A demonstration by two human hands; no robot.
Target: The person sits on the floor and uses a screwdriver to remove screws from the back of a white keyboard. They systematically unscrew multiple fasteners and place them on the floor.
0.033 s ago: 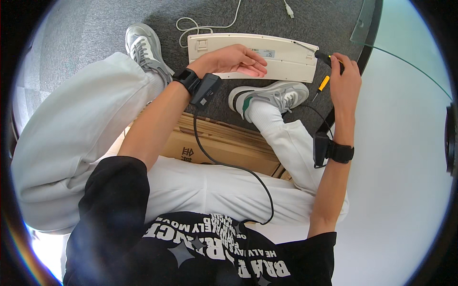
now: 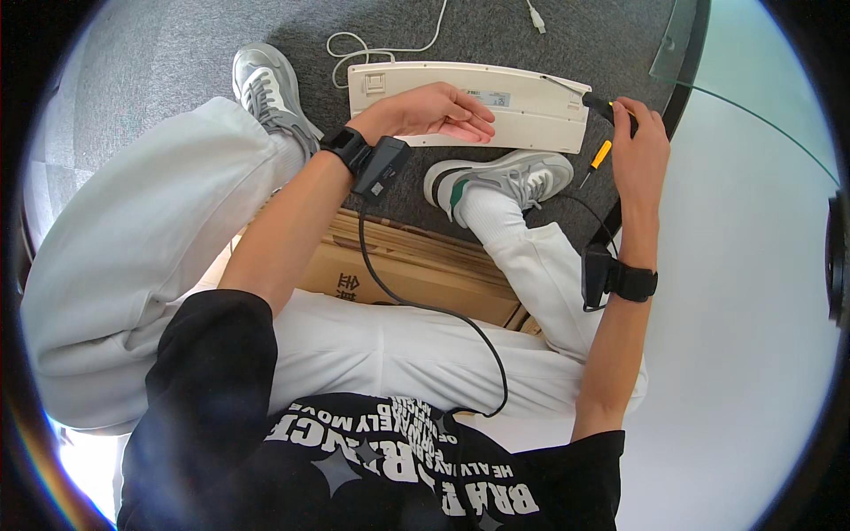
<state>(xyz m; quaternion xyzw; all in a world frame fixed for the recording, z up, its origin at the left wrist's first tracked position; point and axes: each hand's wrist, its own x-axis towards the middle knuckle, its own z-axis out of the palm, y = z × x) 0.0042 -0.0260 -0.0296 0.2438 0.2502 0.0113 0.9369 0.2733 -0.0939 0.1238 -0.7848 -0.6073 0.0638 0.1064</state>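
Note:
A white keyboard (image 2: 531, 126) lies underside up on the carpet between my feet, its small label and several screw holes showing. My left hand (image 2: 440, 112) is over its left-middle part, holding nothing, with the fingers loosely stretched out and slightly apart. Whether that hand presses on the keyboard I cannot tell. Past the keyboard's right end, my right hand (image 2: 640, 142) grips a screwdriver (image 2: 602, 109) by its dark handle. The thin shaft slants left across the keyboard's far right corner, and its tip is at the far edge. A smaller yellow-handled screwdriver (image 2: 601, 156) lies on the carpet beside my right wrist.
A pale cable (image 2: 434, 40) runs from the keyboard's far side, and a white plug (image 2: 537, 19) lies farther back. My shoes (image 2: 266, 84) flank the keyboard's near side. Flattened cardboard (image 2: 416, 273) is beneath my legs. A white surface with a glass edge (image 2: 753, 106) stands at right.
The screwdriver in my right hand has shifted very slightly to the left and away. My left hand and the keyboard stay where they were.

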